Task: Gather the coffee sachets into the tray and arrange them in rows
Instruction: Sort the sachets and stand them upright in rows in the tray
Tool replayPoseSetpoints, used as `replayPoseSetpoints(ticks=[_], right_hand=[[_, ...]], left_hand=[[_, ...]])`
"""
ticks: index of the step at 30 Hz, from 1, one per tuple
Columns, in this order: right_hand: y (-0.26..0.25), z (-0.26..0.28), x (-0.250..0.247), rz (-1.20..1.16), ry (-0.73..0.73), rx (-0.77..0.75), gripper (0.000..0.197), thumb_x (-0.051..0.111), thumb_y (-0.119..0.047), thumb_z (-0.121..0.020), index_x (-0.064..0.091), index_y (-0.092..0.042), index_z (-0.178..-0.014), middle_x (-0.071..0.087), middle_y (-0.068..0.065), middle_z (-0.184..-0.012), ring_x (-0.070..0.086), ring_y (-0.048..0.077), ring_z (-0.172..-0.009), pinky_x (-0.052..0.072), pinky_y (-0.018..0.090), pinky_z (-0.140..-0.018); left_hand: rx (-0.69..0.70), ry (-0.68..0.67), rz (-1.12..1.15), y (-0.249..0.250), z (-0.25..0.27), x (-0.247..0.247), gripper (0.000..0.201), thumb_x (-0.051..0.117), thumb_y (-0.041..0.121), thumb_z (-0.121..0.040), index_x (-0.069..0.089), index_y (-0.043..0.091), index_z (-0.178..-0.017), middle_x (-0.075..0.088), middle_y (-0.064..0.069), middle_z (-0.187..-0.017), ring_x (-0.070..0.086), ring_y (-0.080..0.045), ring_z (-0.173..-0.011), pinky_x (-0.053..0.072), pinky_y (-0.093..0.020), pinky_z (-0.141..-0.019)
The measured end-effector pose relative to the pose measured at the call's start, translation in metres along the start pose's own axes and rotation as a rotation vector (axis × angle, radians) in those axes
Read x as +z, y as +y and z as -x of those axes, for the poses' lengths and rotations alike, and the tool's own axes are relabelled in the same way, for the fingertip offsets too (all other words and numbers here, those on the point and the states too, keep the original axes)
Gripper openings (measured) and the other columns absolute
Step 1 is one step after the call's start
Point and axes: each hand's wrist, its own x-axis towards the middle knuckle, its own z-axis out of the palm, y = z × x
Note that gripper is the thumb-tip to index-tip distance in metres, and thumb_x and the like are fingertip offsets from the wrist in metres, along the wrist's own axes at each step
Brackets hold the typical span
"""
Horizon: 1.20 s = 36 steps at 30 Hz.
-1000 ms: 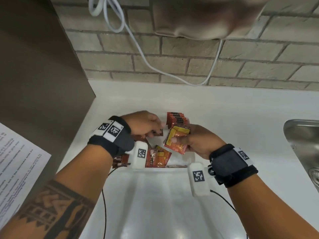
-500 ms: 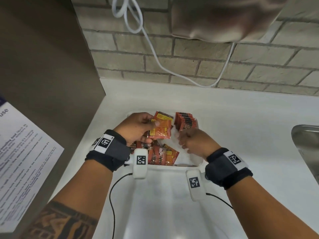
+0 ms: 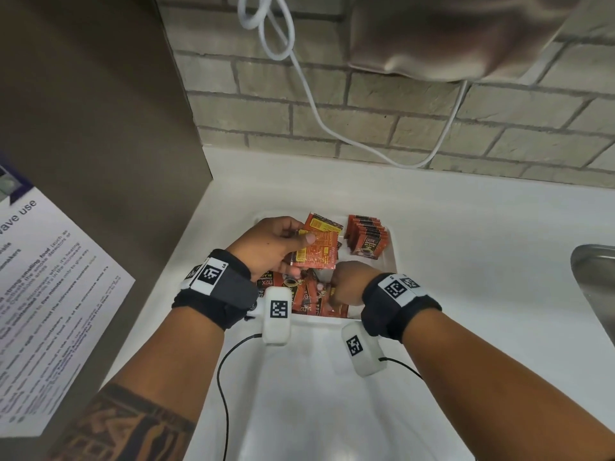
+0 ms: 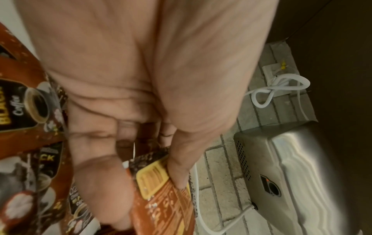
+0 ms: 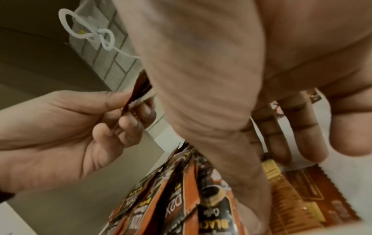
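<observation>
Orange sachets [image 3: 316, 252] pinched in left hand [image 3: 269, 246]; right hand [image 3: 347, 287], grip unclear, should lift one loose sachet from tray [image 3: 392, 257], aligning edges.

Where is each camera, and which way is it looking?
Head: looks down from the head at the tray; both forearms and hands show.
Left wrist: looks along the left hand, which holds sachets.
Right wrist: looks along the right hand into the loose pile.
All three share the white cord.
</observation>
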Motion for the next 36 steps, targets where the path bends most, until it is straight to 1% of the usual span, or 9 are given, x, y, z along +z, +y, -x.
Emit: replayPoseSetpoints(ticks=[8, 13, 15, 19, 23, 26, 29, 32, 36], right_hand=[[0.003, -0.001, -0.007, -0.166, -0.029, 0.009, 0.031, 0.074, -0.043, -0.084, 0.062, -0.016, -0.094, 0.062, 0.002, -0.087, 0.057, 0.02, -0.08, 0.038, 0.027, -0.06], [0.002, 0.013, -0.017, -0.178, -0.051, -0.025, 0.044, 0.066, -0.044, -0.092, 0.066, -0.012, -0.121, 0.067, 0.006, -0.115, 0.062, 0.025, -0.104, 0.047, 0.032, -0.082], [0.004, 0.017, -0.021, -0.208, -0.058, -0.031, 0.045, 0.064, -0.043, -0.093, 0.064, -0.013, -0.126, 0.065, 0.007, -0.116, 0.061, 0.025, -0.105, 0.05, 0.034, -0.089], [0.014, 0.019, -0.022, -0.321, -0.077, 0.0, 0.036, 0.065, -0.039, -0.093, 0.067, -0.009, -0.113, 0.058, 0.004, -0.075, 0.051, 0.018, -0.06, 0.042, 0.026, -0.057], [0.022, 0.021, -0.023, -0.484, -0.059, 0.045, 0.024, 0.07, -0.03, -0.088, 0.069, -0.008, -0.098, 0.057, 0.004, -0.07, 0.05, 0.02, -0.062, 0.042, 0.026, -0.055], [0.028, 0.02, -0.027, -0.542, -0.08, 0.022, 0.028, 0.071, -0.03, -0.083, 0.069, -0.008, -0.101, 0.073, 0.012, -0.087, 0.065, 0.033, -0.074, 0.051, 0.032, -0.066], [0.033, 0.024, -0.032, -0.563, -0.074, 0.025, 0.033, 0.068, -0.033, -0.083, 0.069, -0.007, -0.103, 0.076, 0.014, -0.098, 0.073, 0.036, -0.091, 0.059, 0.043, -0.086], [0.039, 0.029, -0.036, -0.588, -0.069, 0.02, 0.044, 0.067, -0.038, -0.075, 0.068, -0.005, -0.104, 0.075, 0.019, -0.101, 0.071, 0.039, -0.1, 0.057, 0.056, -0.088], [0.047, 0.052, -0.046, -0.782, -0.015, 0.021, 0.026, 0.067, -0.022, -0.088, 0.068, -0.006, -0.108, 0.074, 0.017, -0.104, 0.072, 0.032, -0.093, 0.055, 0.046, -0.093]], left_hand=[[-0.008, -0.014, 0.017, -0.002, 0.002, -0.005, 0.031, 0.067, 0.021, -0.096, 0.061, 0.008, -0.124, 0.072, -0.014, -0.115, 0.073, -0.036, -0.099, 0.063, -0.03, -0.062], [-0.013, -0.016, -0.002, -0.003, -0.002, -0.005, 0.029, 0.067, 0.023, -0.096, 0.063, 0.01, -0.121, 0.072, -0.014, -0.115, 0.074, -0.031, -0.09, 0.063, -0.033, -0.066], [-0.011, -0.015, -0.009, -0.003, -0.003, -0.005, 0.03, 0.067, 0.023, -0.096, 0.062, 0.01, -0.122, 0.072, -0.013, -0.114, 0.073, -0.029, -0.089, 0.063, -0.032, -0.064], [-0.015, -0.02, -0.017, -0.003, -0.004, -0.004, 0.028, 0.067, 0.023, -0.096, 0.063, 0.01, -0.12, 0.072, -0.013, -0.115, 0.073, -0.033, -0.096, 0.063, -0.033, -0.066], [-0.024, -0.014, -0.029, -0.002, -0.005, -0.002, 0.027, 0.068, 0.025, -0.095, 0.064, 0.012, -0.118, 0.071, -0.014, -0.116, 0.072, -0.035, -0.101, 0.064, -0.035, -0.068], [-0.022, -0.011, -0.029, -0.001, -0.006, -0.002, 0.026, 0.068, 0.026, -0.095, 0.065, 0.013, -0.117, 0.072, -0.014, -0.114, 0.074, -0.028, -0.09, 0.062, -0.031, -0.062], [-0.021, -0.015, -0.03, -0.002, -0.006, -0.001, 0.027, 0.068, 0.025, -0.096, 0.064, 0.011, -0.119, 0.072, -0.013, -0.113, 0.073, -0.022, -0.084, 0.06, -0.029, -0.06], [-0.03, -0.012, -0.035, -0.004, -0.006, -0.001, 0.027, 0.068, 0.026, -0.095, 0.064, 0.012, -0.118, 0.073, -0.012, -0.113, 0.074, -0.026, -0.087, 0.061, -0.031, -0.062], [-0.055, 0.028, 0.002, -0.003, -0.004, -0.002, 0.024, 0.068, 0.025, -0.096, 0.065, 0.013, -0.116, 0.072, -0.014, -0.115, 0.074, -0.033, -0.096, 0.061, -0.032, -0.06]])
